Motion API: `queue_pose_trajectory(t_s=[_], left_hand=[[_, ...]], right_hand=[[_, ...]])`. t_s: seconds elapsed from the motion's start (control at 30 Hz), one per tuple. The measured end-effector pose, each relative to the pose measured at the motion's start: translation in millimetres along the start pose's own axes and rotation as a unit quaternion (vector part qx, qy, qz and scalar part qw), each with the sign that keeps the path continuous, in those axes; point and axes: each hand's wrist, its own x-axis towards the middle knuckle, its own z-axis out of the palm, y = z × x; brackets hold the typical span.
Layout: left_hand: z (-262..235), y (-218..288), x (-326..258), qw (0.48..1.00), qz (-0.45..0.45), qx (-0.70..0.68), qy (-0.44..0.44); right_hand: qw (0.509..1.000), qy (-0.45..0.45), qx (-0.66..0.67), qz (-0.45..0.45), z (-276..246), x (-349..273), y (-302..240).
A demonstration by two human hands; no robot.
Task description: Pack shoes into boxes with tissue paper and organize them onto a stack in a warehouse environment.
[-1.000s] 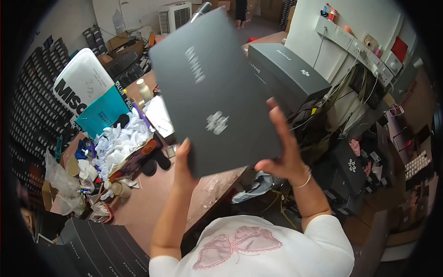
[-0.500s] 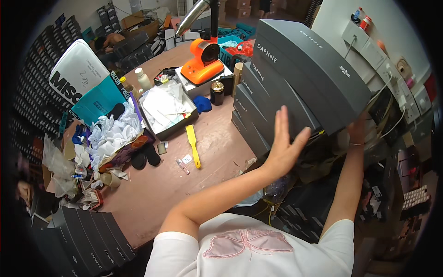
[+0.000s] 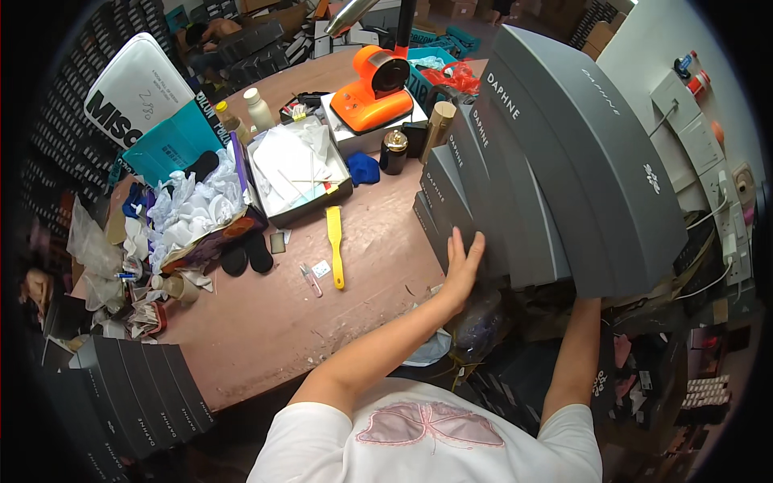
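A stack of dark grey flat boxes (image 3: 515, 177) stands stepped on the right end of the brown table (image 3: 266, 322). The top grey box (image 3: 596, 161) is the largest and overhangs the others. My left hand (image 3: 463, 262) lies flat against the near side of the lower boxes, fingers stretched out and holding nothing. My right forearm (image 3: 573, 354) reaches up to the underside of the top box, where the hand itself is hidden by the box.
An orange machine (image 3: 374, 88), an open box of white paper (image 3: 298, 169), a yellow scraper (image 3: 334, 241), small scissors (image 3: 310, 279), crumpled paper (image 3: 193, 209) and bottles (image 3: 258, 109) lie on the table. More grey boxes (image 3: 137, 394) stand at lower left. Power sockets (image 3: 725, 209) line the right wall.
One second ago both hands held a grey box up in front of the camera. It now lies on top of the stack at right, and my left hand has dropped to the stack's side.
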Motion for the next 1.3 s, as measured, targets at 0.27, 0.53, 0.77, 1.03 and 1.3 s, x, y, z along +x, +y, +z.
queue_pose_trajectory(t_s=[0.27,0.53,0.77,1.03,1.3], left_hand=[[36,-41,-9,0.993,-0.110,0.019,0.046],[9,-43,9,0.989,-0.095,0.111,-0.038],[-127,9,-108,0.979,0.079,0.170,-0.075],[-318,150,-437,0.525,0.361,0.517,0.571],[-471,179,-705,0.286,-0.031,0.648,0.705]], right_hand=[[0.999,0.030,-0.029,0.017,-6,19,49],[0.996,0.015,-0.085,0.020,-10,18,82],[0.970,0.210,0.058,0.111,28,-130,196],[0.809,-0.404,-0.179,0.388,335,-281,301],[0.584,-0.756,-0.077,0.284,647,-441,271]])
